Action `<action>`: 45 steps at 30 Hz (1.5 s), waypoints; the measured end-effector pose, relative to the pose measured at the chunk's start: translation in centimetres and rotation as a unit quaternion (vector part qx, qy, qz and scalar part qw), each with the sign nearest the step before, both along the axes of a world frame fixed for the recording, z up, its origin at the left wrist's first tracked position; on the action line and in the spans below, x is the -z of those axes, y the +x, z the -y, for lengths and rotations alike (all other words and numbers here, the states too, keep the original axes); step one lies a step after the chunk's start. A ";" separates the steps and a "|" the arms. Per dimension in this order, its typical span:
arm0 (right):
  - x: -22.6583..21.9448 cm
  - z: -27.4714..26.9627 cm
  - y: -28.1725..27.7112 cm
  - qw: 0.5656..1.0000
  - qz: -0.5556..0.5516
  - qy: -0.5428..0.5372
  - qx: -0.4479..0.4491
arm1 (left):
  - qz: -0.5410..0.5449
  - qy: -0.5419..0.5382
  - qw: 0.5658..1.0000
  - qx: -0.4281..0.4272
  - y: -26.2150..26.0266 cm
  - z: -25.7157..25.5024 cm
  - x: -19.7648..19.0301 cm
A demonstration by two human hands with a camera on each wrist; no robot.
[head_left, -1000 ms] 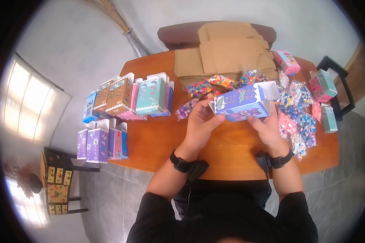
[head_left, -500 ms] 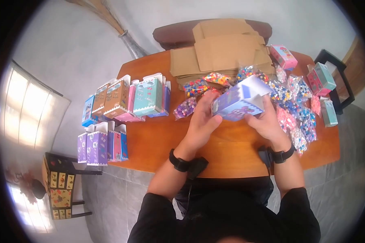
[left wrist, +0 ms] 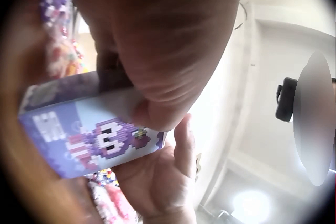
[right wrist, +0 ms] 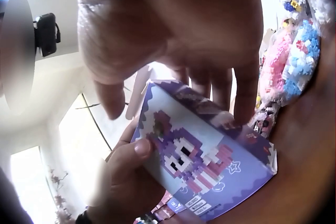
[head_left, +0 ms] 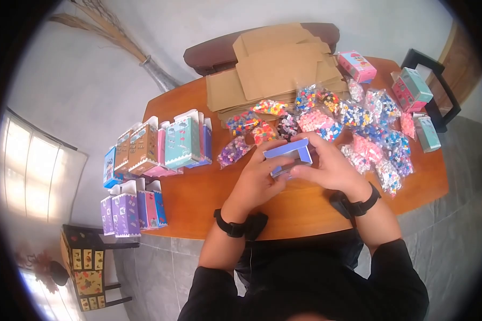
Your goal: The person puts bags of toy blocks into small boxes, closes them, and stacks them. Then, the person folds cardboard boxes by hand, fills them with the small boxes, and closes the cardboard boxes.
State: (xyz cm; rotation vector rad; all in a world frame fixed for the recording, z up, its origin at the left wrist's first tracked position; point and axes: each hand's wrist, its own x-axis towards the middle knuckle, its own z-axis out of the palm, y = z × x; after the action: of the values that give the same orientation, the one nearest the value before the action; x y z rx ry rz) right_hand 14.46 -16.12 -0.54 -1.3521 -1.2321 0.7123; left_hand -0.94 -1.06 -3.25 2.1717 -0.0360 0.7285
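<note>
A purple toy box (head_left: pixel 307 155) with a blocky creature pictured on its front (right wrist: pixel 173 155) is held above the table in front of the body. Its top end faces up toward the head, with a flap raised there. My left hand (head_left: pixel 251 179) grips the box, thumb on the picture side in the right wrist view, fingers round its far side. My right hand (head_left: pixel 332 166) is spread at the box's other side. In the right wrist view its fingers (right wrist: pixel 220 85) reach along the box side, while the thumb hangs apart from the front.
Colourful bags of small blocks (head_left: pixel 359 150) cover the table's right and middle. Open toy boxes (head_left: pixel 182 142) stand in a group at left, with purple ones (head_left: pixel 126 216) nearer. Flattened cardboard (head_left: pixel 273 69) lies at the back. Further boxes (head_left: pixel 412 91) stand at far right.
The box has turned from a slant, its printed side uppermost, to having its end face up. The right hand has loosened and spread beside it. The head view has swung a little.
</note>
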 end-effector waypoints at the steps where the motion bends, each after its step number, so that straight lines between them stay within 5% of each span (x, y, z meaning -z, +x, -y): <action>1: -0.1 -0.1 -0.1 0.998 -0.035 -0.040 0.013 | -0.003 -0.009 1.000 0.006 0.0 0.0 0.1; 5: 1.8 -0.1 0.2 0.993 -0.046 -0.049 0.100 | 0.027 0.025 0.999 -0.032 0.2 -0.1 0.5; 7: 2.0 -0.4 0.6 0.990 -0.069 -0.019 0.119 | 0.011 -0.086 0.996 -0.026 0.2 -0.3 1.9; 11: 2.5 -1.0 1.7 0.976 -0.175 0.036 0.123 | -0.011 -0.034 0.998 -0.054 0.1 -0.5 2.0; 13: 1.7 -0.6 3.2 0.982 -0.130 0.023 0.134 | -0.013 -0.109 0.992 -0.065 0.1 -0.4 1.8; 15: 0.9 -0.7 5.3 0.983 0.011 0.041 0.179 | -0.013 -0.127 0.990 -0.057 0.1 -0.5 1.4; 17: -2.3 -0.8 4.9 0.977 0.006 -0.036 0.210 | -0.015 -0.145 0.988 -0.045 -0.1 -0.6 1.3; 19: -1.1 -2.1 7.1 0.886 0.402 -0.094 0.212 | -0.073 -0.081 0.991 -0.072 -0.4 -0.9 1.3; 23: 1.7 -4.1 7.9 0.808 0.557 -0.136 0.136 | -0.039 -0.121 0.991 -0.038 0.2 -1.0 2.1; 27: 1.9 -4.8 8.3 0.799 0.569 -0.127 0.147 | -0.069 -0.164 0.984 -0.020 -0.2 -1.0 1.7; 29: -0.9 -4.1 7.4 0.818 0.535 -0.164 0.134 | -0.101 -0.182 0.978 -0.020 -0.2 -1.2 1.6; 32: -3.6 -2.4 6.5 0.838 0.475 -0.118 0.242 | -0.063 -0.133 0.989 -0.015 0.1 -1.3 1.9; 34: -4.0 -1.6 6.5 0.886 0.269 0.254 0.279 | -0.031 -0.168 0.985 0.000 0.2 -1.3 2.0; 35: -4.0 -1.2 5.6 0.888 0.270 0.253 0.274 | -0.030 -0.171 0.985 -0.004 0.2 -1.3 2.0; 37: -3.6 -0.3 3.7 0.963 -0.093 0.199 0.157 | -0.033 -0.152 0.988 0.002 0.2 -1.3 2.0; 38: -3.0 -0.3 3.8 0.980 -0.071 0.174 0.071 | -0.035 -0.151 0.988 0.003 0.1 -1.3 1.9; 41: -3.0 -0.8 1.5 0.995 -0.001 0.099 0.032 | -0.070 -0.143 0.987 -0.008 0.1 -1.3 1.7; 45: -3.6 -0.7 2.3 0.962 0.265 0.024 0.063 | -0.005 -0.214 0.975 0.060 0.3 -1.0 1.6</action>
State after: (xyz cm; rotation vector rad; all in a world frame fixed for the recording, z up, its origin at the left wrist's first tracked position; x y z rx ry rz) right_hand 16.75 -15.44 3.04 -1.6241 -1.5469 0.2275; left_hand -0.62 -0.04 -4.89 1.7455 -0.0052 0.5940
